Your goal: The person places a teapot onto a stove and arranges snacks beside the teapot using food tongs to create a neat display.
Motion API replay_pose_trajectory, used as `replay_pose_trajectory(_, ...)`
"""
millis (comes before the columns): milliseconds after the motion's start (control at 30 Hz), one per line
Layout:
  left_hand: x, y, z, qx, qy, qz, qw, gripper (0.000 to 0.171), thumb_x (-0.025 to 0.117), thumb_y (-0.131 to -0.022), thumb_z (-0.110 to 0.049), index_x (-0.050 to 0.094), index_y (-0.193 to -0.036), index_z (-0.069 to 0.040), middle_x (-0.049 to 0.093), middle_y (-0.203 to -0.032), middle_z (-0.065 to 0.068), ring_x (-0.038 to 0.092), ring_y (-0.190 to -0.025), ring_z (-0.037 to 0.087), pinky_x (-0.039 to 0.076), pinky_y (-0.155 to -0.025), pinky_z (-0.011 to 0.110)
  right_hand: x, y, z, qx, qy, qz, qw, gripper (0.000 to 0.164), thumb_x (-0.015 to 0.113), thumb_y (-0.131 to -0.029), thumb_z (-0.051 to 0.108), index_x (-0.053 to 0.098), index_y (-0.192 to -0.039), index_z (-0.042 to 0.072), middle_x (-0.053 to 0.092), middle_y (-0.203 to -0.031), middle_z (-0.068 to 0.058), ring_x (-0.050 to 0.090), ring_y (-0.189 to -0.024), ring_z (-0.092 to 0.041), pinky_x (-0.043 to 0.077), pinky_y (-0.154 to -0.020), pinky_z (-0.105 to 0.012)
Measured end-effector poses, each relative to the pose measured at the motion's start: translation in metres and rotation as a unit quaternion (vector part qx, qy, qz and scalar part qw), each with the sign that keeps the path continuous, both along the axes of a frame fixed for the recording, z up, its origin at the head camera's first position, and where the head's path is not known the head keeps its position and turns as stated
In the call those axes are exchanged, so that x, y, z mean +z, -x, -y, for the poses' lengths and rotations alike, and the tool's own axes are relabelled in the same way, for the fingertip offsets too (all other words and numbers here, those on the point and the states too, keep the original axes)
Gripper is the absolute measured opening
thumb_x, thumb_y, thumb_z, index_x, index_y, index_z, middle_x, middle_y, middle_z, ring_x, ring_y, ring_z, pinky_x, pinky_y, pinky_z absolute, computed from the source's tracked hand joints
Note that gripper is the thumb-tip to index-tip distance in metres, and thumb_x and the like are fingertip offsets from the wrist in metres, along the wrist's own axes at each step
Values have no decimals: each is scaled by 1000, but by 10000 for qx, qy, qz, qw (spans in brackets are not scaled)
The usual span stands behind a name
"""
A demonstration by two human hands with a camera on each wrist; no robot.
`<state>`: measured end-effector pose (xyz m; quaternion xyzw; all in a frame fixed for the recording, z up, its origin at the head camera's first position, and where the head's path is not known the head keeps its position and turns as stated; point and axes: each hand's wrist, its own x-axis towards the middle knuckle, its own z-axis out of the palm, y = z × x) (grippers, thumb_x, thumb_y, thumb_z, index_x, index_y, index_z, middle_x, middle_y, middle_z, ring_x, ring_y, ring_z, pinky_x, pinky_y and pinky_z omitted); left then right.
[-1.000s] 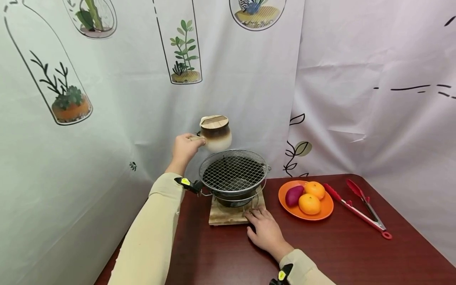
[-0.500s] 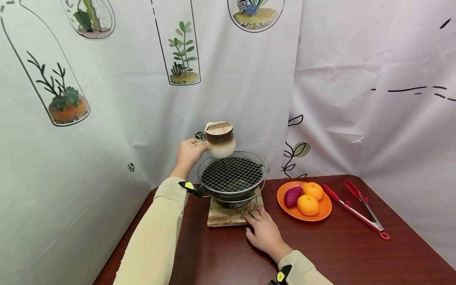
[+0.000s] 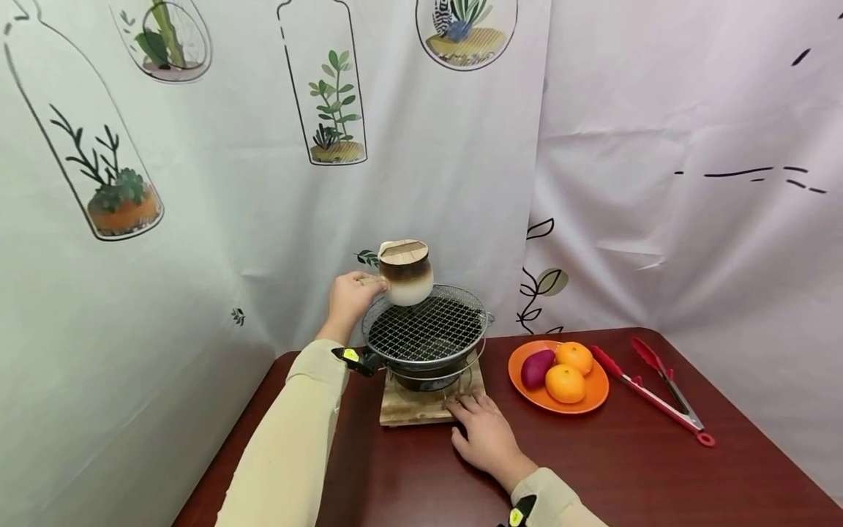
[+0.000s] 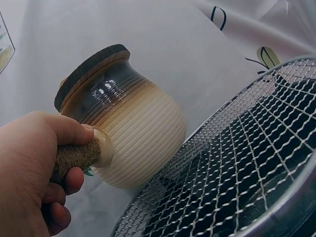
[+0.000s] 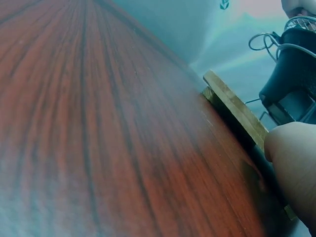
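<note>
My left hand (image 3: 352, 300) grips the twine-wrapped side handle (image 4: 74, 160) of a small ceramic teapot (image 4: 143, 128), brown above and ribbed cream below. A flat wooden lid (image 3: 403, 252) covers the pot. It is over the back left of a round tabletop grill, by its wire mesh (image 3: 428, 326); whether pot and mesh touch, I cannot tell. The black grill body (image 3: 424, 369) stands on a wooden board (image 3: 415, 410). My right hand (image 3: 486, 435) rests at the board's front right corner with its fingers spread over the edge.
Right of the grill, an orange plate (image 3: 560, 406) bears two oranges (image 3: 566, 382) and a purple oval food item (image 3: 537, 368). Red-tipped tongs (image 3: 658, 399) lie spread beside it on the dark red table (image 3: 606, 468). A printed curtain (image 3: 448, 168) hangs close behind the grill.
The left hand has lowered the pot toward the mesh and shifted it slightly right. The right hand has stayed on the board. The head view has tilted up a little.
</note>
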<state>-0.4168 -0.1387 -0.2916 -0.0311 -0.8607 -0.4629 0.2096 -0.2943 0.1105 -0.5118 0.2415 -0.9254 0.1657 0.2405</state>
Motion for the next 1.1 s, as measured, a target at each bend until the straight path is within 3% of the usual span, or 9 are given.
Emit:
replay_pose_trajectory(233,-7,2,0,20,180,47,9998,34,78,-81,-35,79,-103,-9,76,-105,8,68,-102,29,52,-89,45,-2,0,0,6,-11,-35,10000,41,70,-87,26,70,-126,16,66,-128,-10,56,-127,-41,39,-110,-54)
replay_pose_trajectory(933,-19,5,0,-74,28,167,9998,31,78,-81,-33,79,-100,-10,77,-102,7,68,-101,29,53,-89,46,-2,1,0,-18,-107,-49,9999,42,70,-87,29,70,-127,17,66,-130,-10,55,-128,-39,38,-112,-52)
replay_pose_trajectory(1100,-19,4,0,9,166,254,9995,31,78,-82,-35,78,-100,-10,76,-96,7,68,-90,27,53,-80,43,-2,2,-1,-19,-120,-49,9999,42,69,-87,29,70,-128,17,66,-130,-10,55,-128,-39,38,-112,-52)
